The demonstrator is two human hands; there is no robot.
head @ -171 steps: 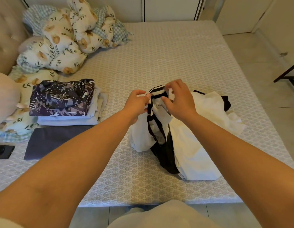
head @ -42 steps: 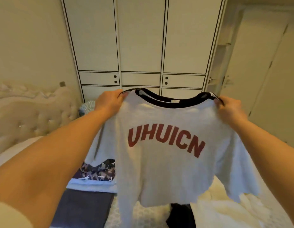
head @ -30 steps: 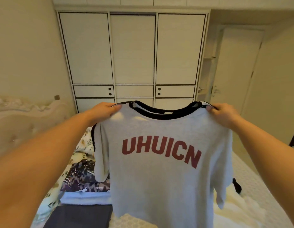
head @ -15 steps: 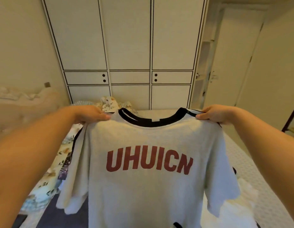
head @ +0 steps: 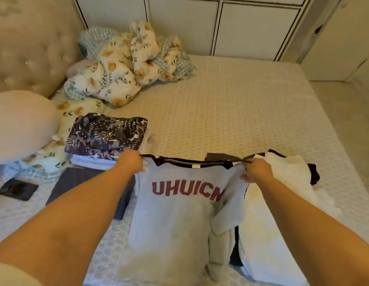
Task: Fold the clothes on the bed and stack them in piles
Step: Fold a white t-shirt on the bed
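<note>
A grey T-shirt (head: 175, 215) with a black collar and red letters lies spread on the bed (head: 231, 112), print side up. My left hand (head: 131, 163) pinches its left shoulder and my right hand (head: 256, 171) pinches its right shoulder. The right sleeve is bunched and folded inward. Unfolded white and black clothes (head: 290, 178) lie in a heap to the right, partly under the shirt. To the left stands a folded pile (head: 106, 137) topped by a dark patterned garment, with a flat dark grey garment (head: 80, 182) in front of it.
Crumpled floral bedding (head: 121, 71) and a pale pillow (head: 20, 124) sit at the headboard on the left. A black phone (head: 17, 188) lies near the left edge. White wardrobe doors (head: 200, 23) stand beyond the bed; floor shows at right.
The T-shirt was held up in the air by its shoulders; now it has come down onto the bed in front of me, with both hands still on the shoulders.
</note>
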